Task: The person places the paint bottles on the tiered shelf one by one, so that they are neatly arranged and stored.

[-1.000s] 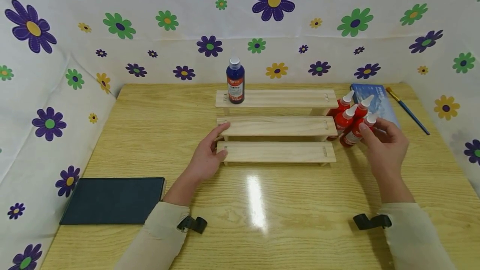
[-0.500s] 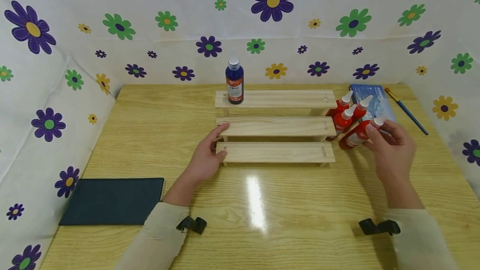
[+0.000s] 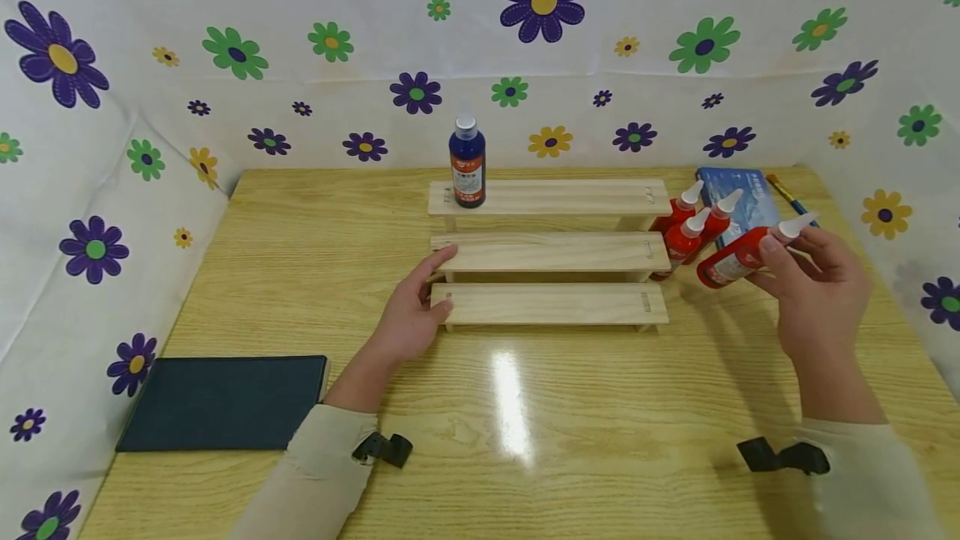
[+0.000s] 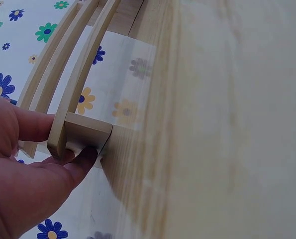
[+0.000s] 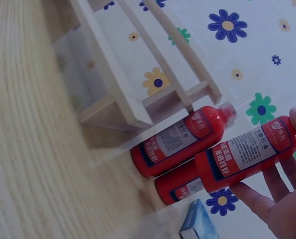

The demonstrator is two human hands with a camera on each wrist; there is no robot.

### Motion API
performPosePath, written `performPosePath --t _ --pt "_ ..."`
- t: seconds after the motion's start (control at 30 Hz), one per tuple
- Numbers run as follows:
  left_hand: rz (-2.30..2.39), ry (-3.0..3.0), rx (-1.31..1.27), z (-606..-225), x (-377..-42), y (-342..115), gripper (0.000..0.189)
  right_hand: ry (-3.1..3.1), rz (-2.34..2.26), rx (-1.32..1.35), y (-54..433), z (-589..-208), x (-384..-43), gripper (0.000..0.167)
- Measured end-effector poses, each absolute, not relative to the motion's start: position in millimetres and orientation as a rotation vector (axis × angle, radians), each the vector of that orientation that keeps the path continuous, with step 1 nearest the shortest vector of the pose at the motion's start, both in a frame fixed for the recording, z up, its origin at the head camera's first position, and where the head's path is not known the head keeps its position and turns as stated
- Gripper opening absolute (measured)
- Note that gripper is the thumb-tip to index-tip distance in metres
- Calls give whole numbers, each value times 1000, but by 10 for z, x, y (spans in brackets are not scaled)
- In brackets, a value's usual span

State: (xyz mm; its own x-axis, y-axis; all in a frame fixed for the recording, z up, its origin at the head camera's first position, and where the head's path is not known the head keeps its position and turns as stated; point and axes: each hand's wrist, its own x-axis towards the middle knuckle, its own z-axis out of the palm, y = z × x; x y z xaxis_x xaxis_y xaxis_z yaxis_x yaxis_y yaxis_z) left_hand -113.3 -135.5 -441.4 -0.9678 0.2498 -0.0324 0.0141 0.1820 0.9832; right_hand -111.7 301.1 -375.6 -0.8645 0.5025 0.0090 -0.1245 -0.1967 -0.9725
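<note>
A pale wooden three-step rack (image 3: 551, 253) stands on the table. My left hand (image 3: 405, 315) grips its left end, thumb and fingers around the board (image 4: 83, 74) in the left wrist view. My right hand (image 3: 825, 298) holds a red ink bottle (image 3: 738, 258) with a white nozzle near its top. That bottle is tilted, nozzle toward the upper right, and its label (image 5: 249, 149) faces the right wrist camera. Several other red ink bottles (image 3: 681, 242) stand close together at the rack's right end. On the top step at the left stands a blue ink bottle (image 3: 468, 169).
Behind the red bottles lies a blue book (image 3: 741, 197), with a paintbrush (image 3: 784, 193) to its right, partly hidden by the held bottle. A dark notebook (image 3: 225, 403) lies at the table's left edge. Flower-patterned cloth (image 3: 450, 32) surrounds the table.
My right hand has moved right, drawing one red ink bottle away from the others, lifting it and tilting it further. The left hand has stayed on the rack.
</note>
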Motion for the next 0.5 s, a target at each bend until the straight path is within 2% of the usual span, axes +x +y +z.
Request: performPosePath --t 0.2,0.5 --pt "1878 2266 259 -4407 -1132 -1359 73 -1672 2090 -404 3029 -3626 -1140 47" --pt "1867 2280 273 -4409 -1136 -1364 73 -1681 2015 -297 2990 -3398 -1241 37"
